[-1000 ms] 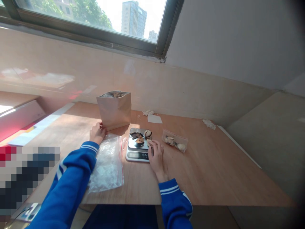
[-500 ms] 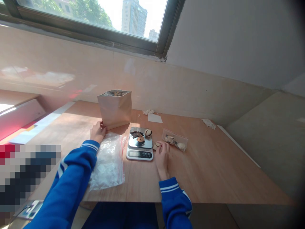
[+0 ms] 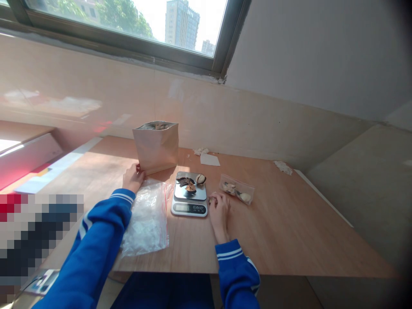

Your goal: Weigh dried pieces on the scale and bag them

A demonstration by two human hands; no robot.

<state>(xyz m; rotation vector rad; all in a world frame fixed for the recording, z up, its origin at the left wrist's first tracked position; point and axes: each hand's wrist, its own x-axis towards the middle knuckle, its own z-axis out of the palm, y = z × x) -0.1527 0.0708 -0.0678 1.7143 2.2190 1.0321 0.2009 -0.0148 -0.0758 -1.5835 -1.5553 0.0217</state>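
A small digital scale [image 3: 189, 201] sits on the wooden table [image 3: 283, 231] with a few dark and pale dried pieces [image 3: 190, 183] on its plate. My right hand [image 3: 219, 211] rests on the table just right of the scale, fingers curled around a small pale piece. My left hand [image 3: 132, 178] touches the base corner of an upright brown paper bag [image 3: 156, 146], filled with dried pieces. A stack of clear zip bags [image 3: 146, 219] lies between my arms. A small filled zip bag [image 3: 236, 189] lies right of the scale.
A white paper slip [image 3: 209, 159] and crumpled scraps [image 3: 200, 151] lie near the back wall, with another scrap [image 3: 283, 167] at the far right. The table's front edge is close to my body. A window runs above the tiled wall.
My right hand has lifted a pale piece off the scale's right edge and drawn back to the table beside the scale. My left hand has stayed at the paper bag.
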